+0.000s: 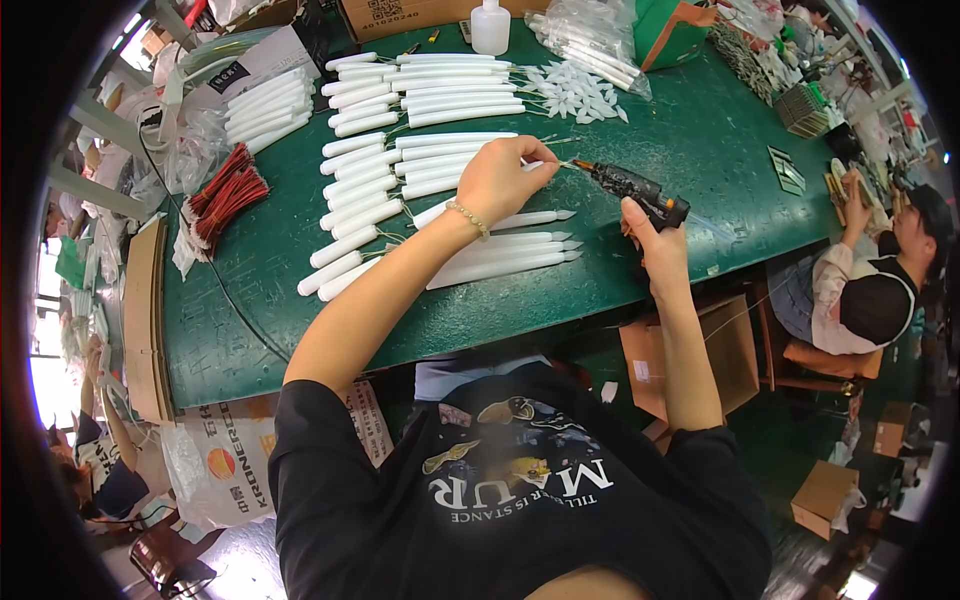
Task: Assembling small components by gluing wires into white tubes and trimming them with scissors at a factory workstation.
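My right hand [650,240] is wrapped round the grip of a black hot glue gun [630,187], whose orange-brown nozzle points left. My left hand [505,178] is closed in a pinch at the nozzle; the small thin piece between its fingertips is mostly hidden. Under and beside that hand lie rows of white candle-shaped tubes [455,105], with thin wires showing at several ends. Nearer to me, several tubes [510,258] carry pointed translucent flame tips. A heap of loose flame tips [578,92] lies beyond my hands.
The green table [690,130] also bears red wire bundles [225,198], more white tubes [268,110], a white bottle [490,28] and bagged tubes [590,45]. A dark cable [215,270] crosses its left side. A co-worker [870,280] sits at the right; an open carton [735,360] stands below the edge.
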Demonstrator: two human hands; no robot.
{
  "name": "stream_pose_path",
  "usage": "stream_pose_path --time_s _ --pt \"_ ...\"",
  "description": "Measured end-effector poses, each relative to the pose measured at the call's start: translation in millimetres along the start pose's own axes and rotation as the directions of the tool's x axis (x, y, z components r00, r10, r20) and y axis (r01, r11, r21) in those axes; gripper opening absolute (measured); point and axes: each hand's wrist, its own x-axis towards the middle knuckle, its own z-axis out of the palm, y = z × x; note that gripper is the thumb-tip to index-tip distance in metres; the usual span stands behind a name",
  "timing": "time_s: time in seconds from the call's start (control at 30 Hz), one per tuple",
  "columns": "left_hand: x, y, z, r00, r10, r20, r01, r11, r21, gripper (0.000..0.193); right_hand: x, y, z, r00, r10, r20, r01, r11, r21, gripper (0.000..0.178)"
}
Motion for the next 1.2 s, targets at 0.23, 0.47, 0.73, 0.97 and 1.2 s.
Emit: stream_pose_path --time_s 0.23,0.47,0.73,0.97,1.2 --pt "0.0 -2.2 0.9 0.999 0.041 -0.010 -0.041 0.999 -0.017 0.021 1.2 0.9 -0.2 0.999 0.036 0.010 -0.036 0.999 -0.040 0.022" --pt "0.6 -2.9 1.2 0.999 0.040 -0.024 -0.041 0.999 -0.024 0.020 0.2 2.3 -0.3 1.000 0.022 0.017 -0.022 1.000 -0.019 0.022" --pt "1.4 -3.3 0.4 1.000 0.006 0.005 -0.005 1.000 -0.031 0.019 0.5 4.2 0.0 1.000 0.020 0.010 -0.020 1.000 -0.005 0.023" --pt "2.0 -3.6 0.8 0.999 -0.031 0.020 0.032 0.999 -0.031 0.018 0.2 4.9 -0.4 1.000 0.030 -0.007 -0.030 0.999 -0.010 0.023" --pt "1.2 -4.3 2.0 1.000 0.027 -0.009 -0.028 0.999 -0.039 0.019 0.4 4.3 -0.7 1.000 0.030 -0.006 -0.030 0.999 -0.022 0.023"
